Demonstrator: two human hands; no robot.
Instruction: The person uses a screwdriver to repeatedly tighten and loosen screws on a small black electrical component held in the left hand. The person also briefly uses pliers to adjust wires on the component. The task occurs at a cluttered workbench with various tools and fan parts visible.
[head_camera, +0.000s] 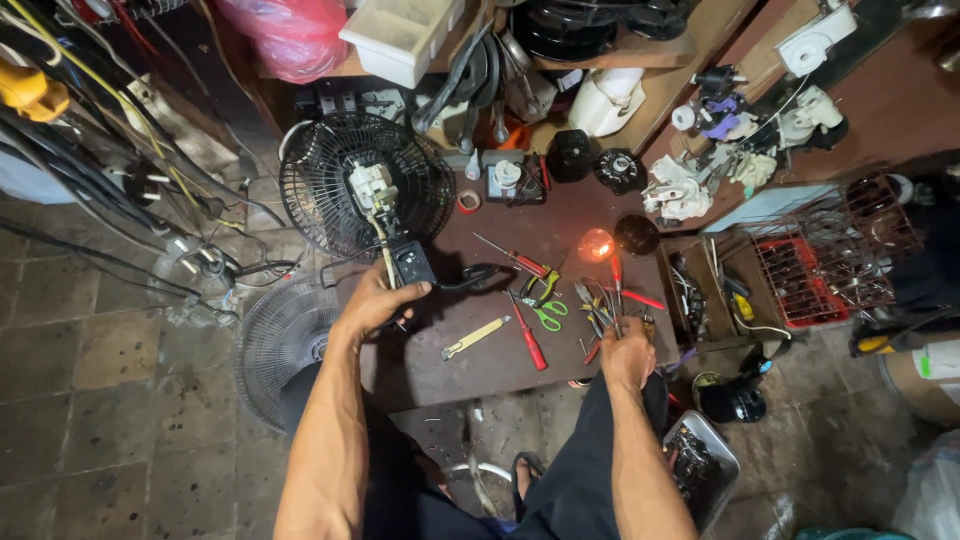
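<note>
Left hand (378, 300) grips a small black box (412, 263) beside the fan grille (365, 180); right hand (628, 352) grasps pliers (605, 305) near a white tub (400, 35).

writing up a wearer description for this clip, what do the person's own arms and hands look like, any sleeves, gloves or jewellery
Both arms are bare from the bottom edge of the picture to the fingers: no sleeves show. The left hand and right hand wear no gloves, and no watch, ring or wristband can be seen. The forearms are lean. Below them, dark trousers cover the legs.
</note>
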